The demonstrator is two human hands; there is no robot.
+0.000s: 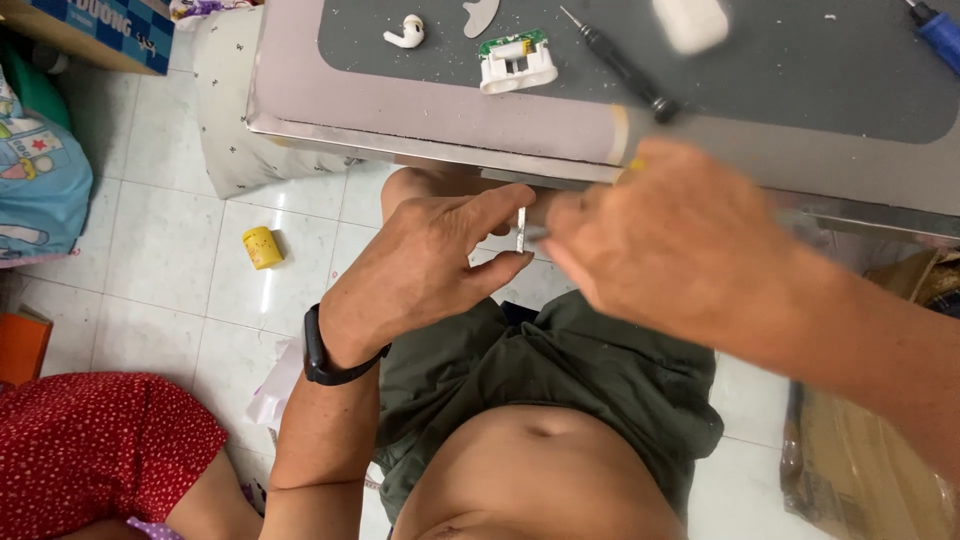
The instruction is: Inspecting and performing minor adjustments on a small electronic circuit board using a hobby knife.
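White small strip (521, 230) pinched in left hand (430, 265); right hand (670, 240) blurred, perhaps touching.

I see a blue-and-brown cardboard box (100, 30) at top left, and a brown carton (870, 470) on the floor at lower right.

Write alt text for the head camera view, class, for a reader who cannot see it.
A seated person's left hand pinches a small white part while the blurred right hand works at it. On the grey work table above lie a white earbud, an opened white case insert and a black screwdriver.
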